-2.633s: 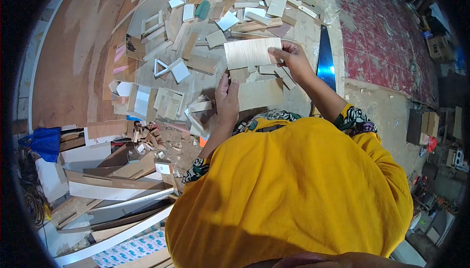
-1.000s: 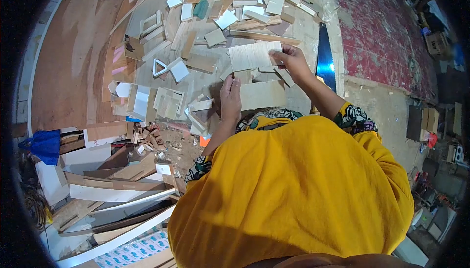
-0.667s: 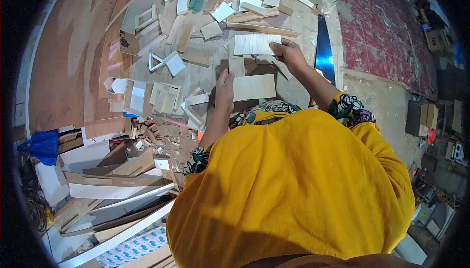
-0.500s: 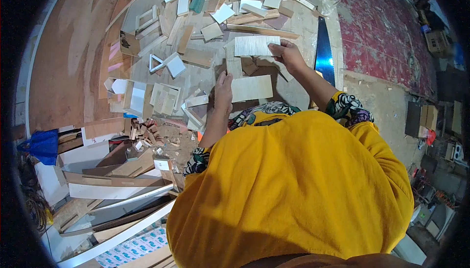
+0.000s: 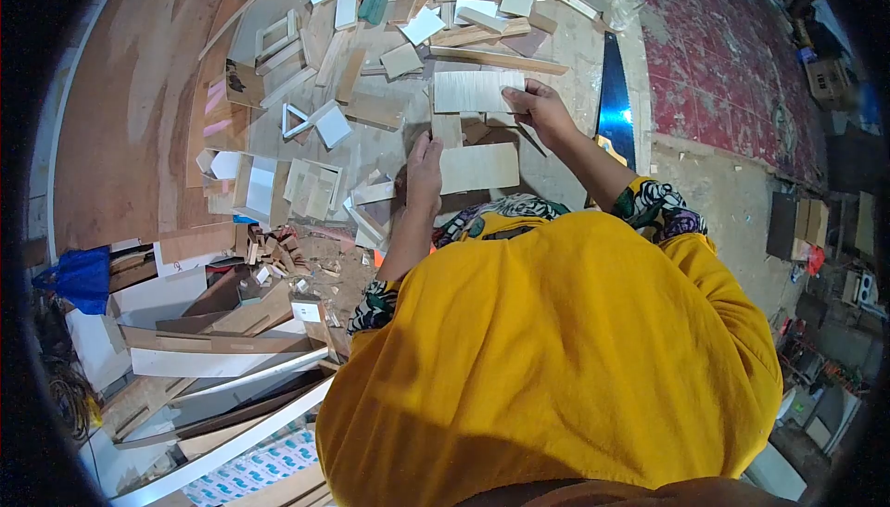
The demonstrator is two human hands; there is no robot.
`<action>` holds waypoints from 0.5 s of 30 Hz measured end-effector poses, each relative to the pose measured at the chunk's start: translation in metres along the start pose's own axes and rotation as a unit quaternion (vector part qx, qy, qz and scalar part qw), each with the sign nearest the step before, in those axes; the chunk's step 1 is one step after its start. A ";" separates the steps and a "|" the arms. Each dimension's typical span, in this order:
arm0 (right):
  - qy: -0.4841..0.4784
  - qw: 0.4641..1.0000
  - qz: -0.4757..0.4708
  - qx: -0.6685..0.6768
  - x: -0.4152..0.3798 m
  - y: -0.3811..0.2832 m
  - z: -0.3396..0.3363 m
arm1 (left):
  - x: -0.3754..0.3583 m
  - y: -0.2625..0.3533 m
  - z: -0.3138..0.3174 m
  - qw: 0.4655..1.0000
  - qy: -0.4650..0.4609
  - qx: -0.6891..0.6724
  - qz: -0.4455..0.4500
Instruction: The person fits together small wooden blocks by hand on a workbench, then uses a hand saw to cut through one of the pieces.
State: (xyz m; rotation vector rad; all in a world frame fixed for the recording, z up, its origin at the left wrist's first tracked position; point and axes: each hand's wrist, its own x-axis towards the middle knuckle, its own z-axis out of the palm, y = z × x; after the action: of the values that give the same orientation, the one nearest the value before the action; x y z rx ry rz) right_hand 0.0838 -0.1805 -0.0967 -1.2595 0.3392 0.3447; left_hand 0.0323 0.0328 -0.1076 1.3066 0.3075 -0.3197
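My right hand (image 5: pixel 540 112) pinches the right end of a pale rectangular wood panel (image 5: pixel 473 92) with streaky grain, thumb on top. Below it lies a second pale wood panel (image 5: pixel 479 168), close in front of my body. A short upright-looking strip of wood (image 5: pixel 447 130) shows between the two panels at their left. My left hand (image 5: pixel 424 173) is closed at the left edge of the lower panel, fingers pointing away from me. Part of its grip is hidden behind the hand.
Wood offcuts and small frames (image 5: pixel 313 187) cover the worktable to the left and far side. A handsaw (image 5: pixel 615 104) lies at the right edge of the table. Longer boards (image 5: pixel 218 340) are piled at lower left, near a blue bag (image 5: pixel 79 280).
My right hand has shifted slightly left and toward me with the upper panel, which now overlaps the strip's top end. My left hand stays nearly in place.
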 end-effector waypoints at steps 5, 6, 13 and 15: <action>0.007 1.000 -0.009 0.015 0.001 -0.002 0.001 | -0.008 0.015 0.012 0.999 0.029 -0.017 0.021; 0.010 1.000 -0.014 0.024 0.002 -0.003 0.001 | -0.009 0.017 0.012 0.999 0.018 -0.018 0.031; 0.052 0.998 -0.046 0.005 0.030 -0.027 -0.003 | -0.011 0.032 0.019 0.997 0.003 -0.060 0.056; 0.041 0.985 -0.089 -0.142 0.045 -0.014 -0.009 | -0.004 0.034 0.019 0.991 0.057 -0.091 0.077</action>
State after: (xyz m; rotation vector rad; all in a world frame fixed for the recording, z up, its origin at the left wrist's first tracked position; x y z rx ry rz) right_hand 0.1299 -0.1903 -0.1068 -1.5753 0.2498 0.1914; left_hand 0.0428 0.0226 -0.0709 1.1625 0.3233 -0.0837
